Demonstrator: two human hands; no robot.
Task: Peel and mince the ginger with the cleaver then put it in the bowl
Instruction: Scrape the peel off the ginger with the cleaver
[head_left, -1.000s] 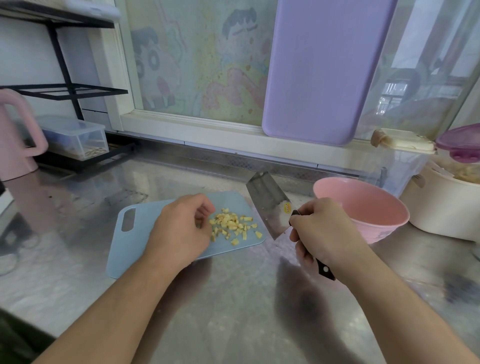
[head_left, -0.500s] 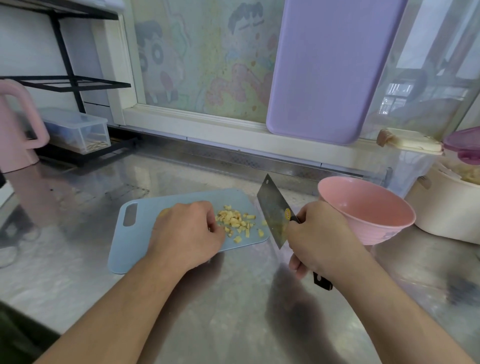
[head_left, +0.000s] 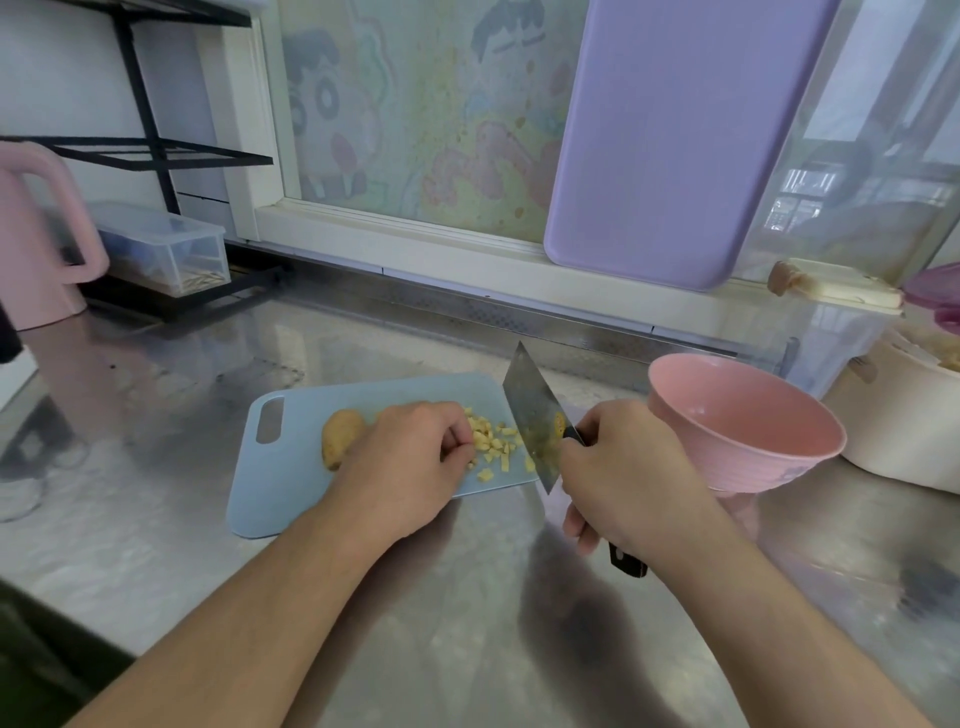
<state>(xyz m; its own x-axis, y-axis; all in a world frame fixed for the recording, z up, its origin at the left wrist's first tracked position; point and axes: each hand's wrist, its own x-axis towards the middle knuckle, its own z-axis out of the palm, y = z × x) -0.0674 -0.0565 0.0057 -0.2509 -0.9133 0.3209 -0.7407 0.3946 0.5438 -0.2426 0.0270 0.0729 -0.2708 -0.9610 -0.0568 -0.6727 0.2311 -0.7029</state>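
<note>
head view
step: gathering/mincing the ginger bits (head_left: 493, 444) on the blue cutting board (head_left: 291, 467); they look coarse, so prob more chopping needed before transfer.
R hand (head_left: 628, 478): fingers wrapped tight round the black handle of the cleaver (head_left: 530, 415); grip sits right up at the blade.
L hand (head_left: 410, 467): knuckles up, fingers curled under at the pile's 9 o'clock edge, tips touching bits; can't tell if it pinches any.
ginger pile: on the board's right half, between L hand & blade.
unpeeled piece (head_left: 340, 436): at 9 o'clock of L hand, on the board, partly hidden by it.
cleaver axis: long axis runs from ~5 o'clock (handle) to ~11 o'clock (far tip); blade on edge, edge down by the board's right border, flat facing the pile.
bowl (head_left: 743, 426): pink, on the table at 3 o'clock of the cleaver, no ginger seen inside.
how to do it well: keep L fingertips tucked behind knuckles, heap bits tight, rock the blade w/ tip low; mind bits near the board's edge so none slide onto the table (head_left: 467, 623).
</note>
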